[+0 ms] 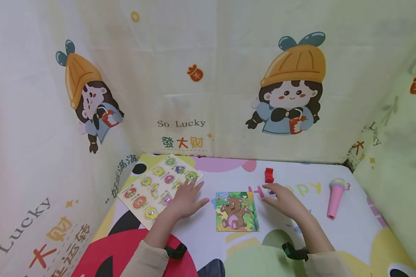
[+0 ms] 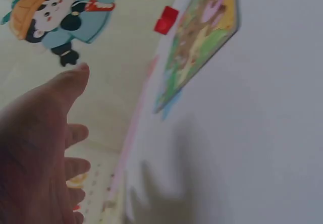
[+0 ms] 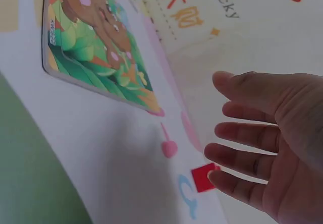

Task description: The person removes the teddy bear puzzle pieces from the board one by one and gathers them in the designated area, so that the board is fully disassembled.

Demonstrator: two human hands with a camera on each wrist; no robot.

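Now | our left hand (image 1: 185, 198) and right hand (image 1: 284, 200) hover spread, empty, flanking the bear puzzle (image 1: 237, 211) | next likely: lift a piece.

Cartoon-print table cover (image 1: 353, 231) with bear puzzle (image 1: 237, 211), fruit peg board (image 1: 158, 188), red block (image 1: 269, 175), pink toy microphone (image 1: 335, 197).

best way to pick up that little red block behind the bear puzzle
Pinch the red block across its two upright side faces, coming down from above with the right hand, which is nearest. It stands clear on the mat, so both sides look free.
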